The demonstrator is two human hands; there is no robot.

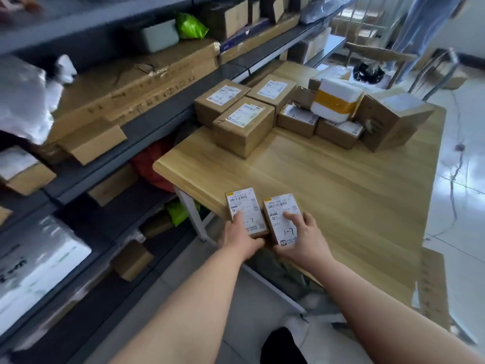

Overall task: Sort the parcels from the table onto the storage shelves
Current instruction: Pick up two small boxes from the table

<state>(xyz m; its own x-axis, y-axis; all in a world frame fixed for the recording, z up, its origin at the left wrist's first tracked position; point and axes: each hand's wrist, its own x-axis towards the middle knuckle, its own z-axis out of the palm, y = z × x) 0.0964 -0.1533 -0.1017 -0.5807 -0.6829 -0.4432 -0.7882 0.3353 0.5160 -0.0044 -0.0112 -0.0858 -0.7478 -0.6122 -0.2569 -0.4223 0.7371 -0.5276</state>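
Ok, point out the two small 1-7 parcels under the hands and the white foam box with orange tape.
Left 1-7 parcel [245,212]: head view, on its white label.
Right 1-7 parcel [280,214]: head view, on its label.
White foam box [337,99]: head view, on the orange tape band.

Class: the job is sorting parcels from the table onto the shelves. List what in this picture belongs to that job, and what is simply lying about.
Belongs to the job:
- two small parcels marked 1-7, left one under the left hand, right one under the right hand
- cardboard parcels farther back on the table
- storage shelves

Lying about:
- black coil on the floor
- metal chair
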